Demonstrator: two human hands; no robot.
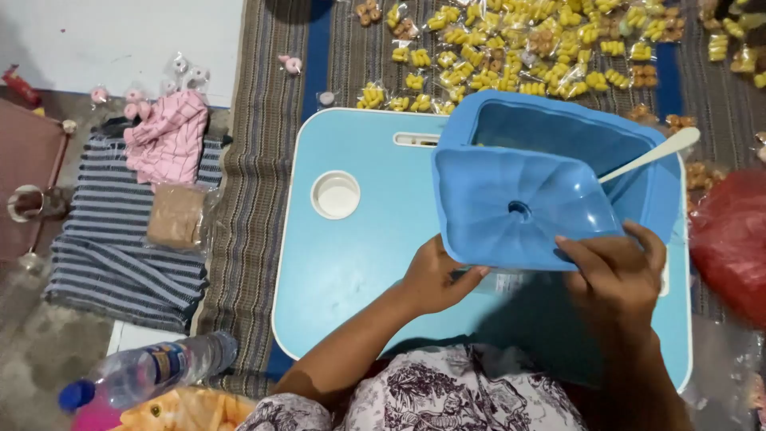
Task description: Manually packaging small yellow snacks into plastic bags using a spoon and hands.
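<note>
From the head camera, a blue tub (550, 172) is tipped up over the light-blue lap table (351, 255), its ribbed base facing the viewer; the right hand (618, 275) clasps its lower right edge, fingers curled shut on the rim; the left hand (435, 275) sits under the lower left corner, fingers bent, touching it, though the grip is hidden; a white spoon (654, 153) pokes out behind the tub; yellow snack packets (519, 48) lie beyond on the mat; a bottle (152, 371) lies lower left.
</note>
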